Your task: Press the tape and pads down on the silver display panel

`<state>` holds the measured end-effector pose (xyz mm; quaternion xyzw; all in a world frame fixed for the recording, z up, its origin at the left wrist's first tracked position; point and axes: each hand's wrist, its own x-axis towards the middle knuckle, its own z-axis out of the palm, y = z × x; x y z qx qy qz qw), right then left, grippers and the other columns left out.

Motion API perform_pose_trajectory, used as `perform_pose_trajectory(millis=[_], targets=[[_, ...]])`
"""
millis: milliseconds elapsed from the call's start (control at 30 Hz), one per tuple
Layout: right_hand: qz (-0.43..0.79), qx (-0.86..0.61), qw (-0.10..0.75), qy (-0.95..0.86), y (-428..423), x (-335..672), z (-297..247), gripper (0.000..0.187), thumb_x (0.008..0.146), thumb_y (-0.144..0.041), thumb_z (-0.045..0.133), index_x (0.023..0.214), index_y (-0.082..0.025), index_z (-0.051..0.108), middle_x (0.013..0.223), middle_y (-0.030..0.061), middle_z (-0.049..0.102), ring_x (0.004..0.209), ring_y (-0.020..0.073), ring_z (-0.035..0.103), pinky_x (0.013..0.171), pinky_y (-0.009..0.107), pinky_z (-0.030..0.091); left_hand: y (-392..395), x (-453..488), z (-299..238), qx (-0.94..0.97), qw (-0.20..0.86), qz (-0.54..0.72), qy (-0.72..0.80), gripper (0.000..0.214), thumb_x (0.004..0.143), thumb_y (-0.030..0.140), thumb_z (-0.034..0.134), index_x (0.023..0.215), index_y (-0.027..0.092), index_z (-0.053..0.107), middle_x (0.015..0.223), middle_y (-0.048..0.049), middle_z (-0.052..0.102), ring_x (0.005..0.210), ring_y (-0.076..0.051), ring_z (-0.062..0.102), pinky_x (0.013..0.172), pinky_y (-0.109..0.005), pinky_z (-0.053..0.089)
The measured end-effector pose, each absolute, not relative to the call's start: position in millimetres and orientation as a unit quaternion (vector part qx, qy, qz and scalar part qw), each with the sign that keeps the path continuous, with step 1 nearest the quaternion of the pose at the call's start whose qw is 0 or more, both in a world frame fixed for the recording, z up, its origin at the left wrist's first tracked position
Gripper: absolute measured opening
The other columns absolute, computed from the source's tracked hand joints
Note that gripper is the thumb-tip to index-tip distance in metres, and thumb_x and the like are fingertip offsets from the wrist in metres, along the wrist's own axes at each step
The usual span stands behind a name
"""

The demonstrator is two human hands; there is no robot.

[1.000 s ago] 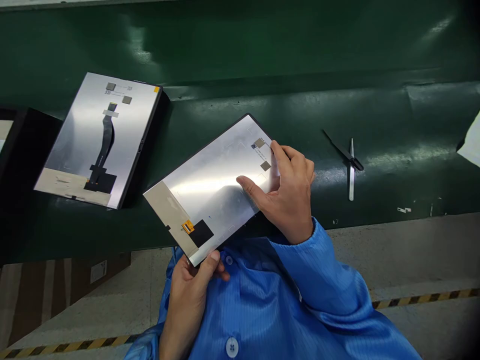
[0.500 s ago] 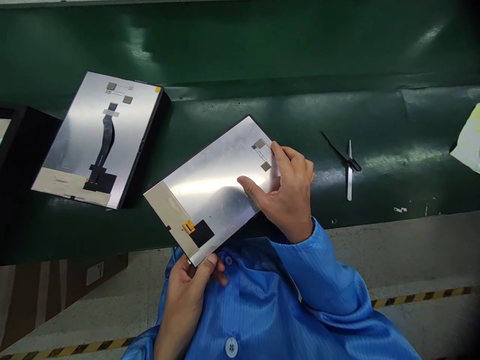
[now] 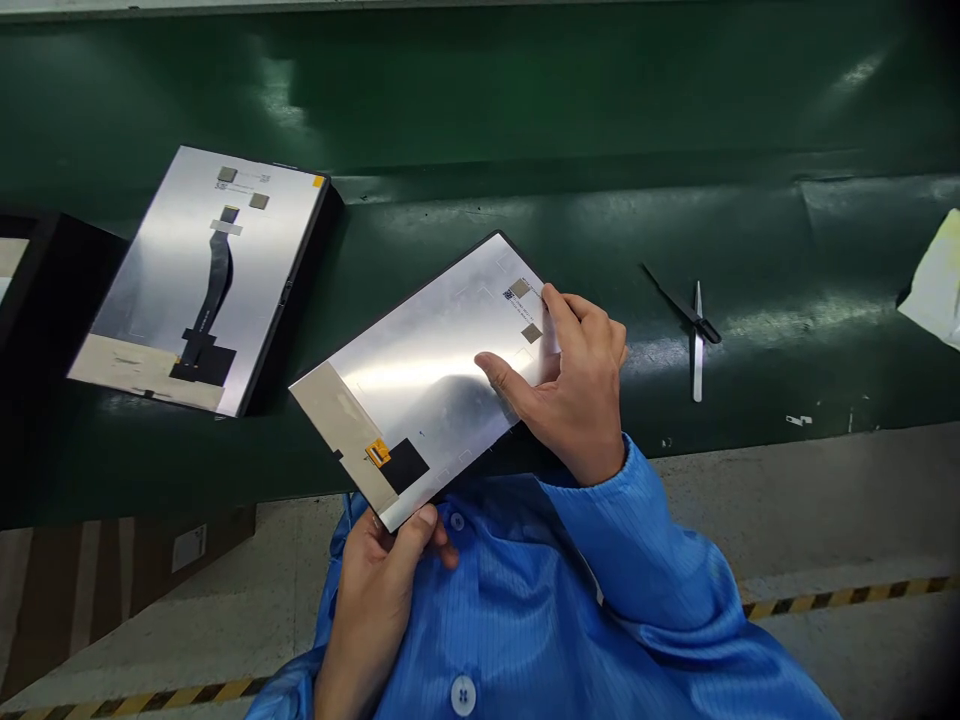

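Observation:
Between my hands a silver-backed display panel [image 3: 427, 370] is held at a slant, partly over the bench's front edge. Its back carries a beige strip, an orange flex connector [image 3: 378, 453] and a black patch [image 3: 406, 467]. My left hand [image 3: 386, 570] grips the near lower corner, thumb on top. My right hand [image 3: 574, 385] is wrapped round the right end, with its thumb lying over the silver back. The fingers beneath the panel are hidden. To the left, a similar panel [image 3: 172, 270] with a long black flex cable [image 3: 214, 290] rests on a black stack.
Black tweezers [image 3: 679, 302] lie across silver tweezers [image 3: 698, 350] on the green bench [image 3: 765, 250]. Small white scraps [image 3: 799, 420] are near the front edge. A pale crumpled sheet [image 3: 937, 285] is at far right, a black box [image 3: 56, 300] at far left, a cardboard box [image 3: 112, 580] below.
The view has shifted very slightly, so the left panel sits a little further right. My hands and the held display panel stay almost the same.

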<state>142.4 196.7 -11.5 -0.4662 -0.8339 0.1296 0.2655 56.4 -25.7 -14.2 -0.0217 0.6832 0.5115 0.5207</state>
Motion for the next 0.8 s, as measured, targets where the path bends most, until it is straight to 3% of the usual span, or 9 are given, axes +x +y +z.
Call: perform_pose_trajectory(millis=[300, 600, 800], targets=[[0.133, -0.465, 0.263, -0.835, 197.4, 142.9, -11.3, 0.086, 0.084, -0.072, 0.07, 0.148, -0.017, 0.055, 0.139, 0.0158, 0.059, 0.127, 0.0329, 0.052, 0.109, 0.051, 0.043, -26.7, 58.6, -14.2, -0.034, 0.511, 0.51, 0.691, 0.039, 0.084, 0.055, 0.077, 0.09, 0.018, 0.064, 0.069, 0.0003, 0.066, 0.062, -0.018, 0.064, 0.068, -0.033, 0.056], [0.131, -0.46, 0.273, -0.835, 198.1, 143.0, -13.5, 0.084, 0.083, -0.07, 0.072, 0.147, -0.018, 0.055, 0.139, 0.0159, 0.058, 0.127, 0.0331, 0.052, 0.108, 0.052, 0.044, -18.0, 63.7, -12.7, -0.044, 0.496, 0.532, 0.685, 0.047, 0.075, 0.06, 0.083, 0.08, 0.019, 0.059, 0.062, 0.0031, 0.06, 0.055, -0.017, 0.061, 0.065, -0.035, 0.058], [0.125, -0.464, 0.271, -0.834, 197.3, 142.4, -12.7, 0.086, 0.082, -0.069, 0.073, 0.147, -0.016, 0.057, 0.138, 0.0156, 0.06, 0.126, 0.0326, 0.053, 0.109, 0.05, 0.044, -24.4, 59.0, -16.9, -0.018, 0.51, 0.516, 0.688, 0.045, 0.08, 0.06, 0.078, 0.079, 0.019, 0.061, 0.067, 0.0008, 0.064, 0.061, -0.018, 0.064, 0.071, -0.035, 0.058]])
